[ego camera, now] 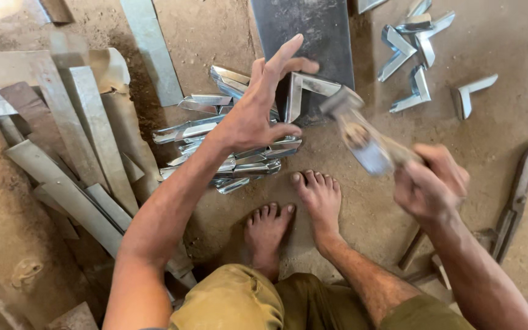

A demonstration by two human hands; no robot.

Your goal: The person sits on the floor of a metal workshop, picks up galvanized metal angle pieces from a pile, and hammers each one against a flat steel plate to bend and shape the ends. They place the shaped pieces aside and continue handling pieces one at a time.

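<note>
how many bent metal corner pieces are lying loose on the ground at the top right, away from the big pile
5 corner pieces, as far as shows: one top, one left, one beside it, one lower, one off right. The cluster overlaps, so more may hide.

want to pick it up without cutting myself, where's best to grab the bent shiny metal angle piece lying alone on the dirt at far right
Probably by the flat faces of one arm, pinched near the bend, coming straight down from above. The bent shiny metal angle piece lies apart from the other pieces on bare dirt floor, so nothing crowds it. Its arm ends look like thin cut edges, so keep fingers off those.
</note>
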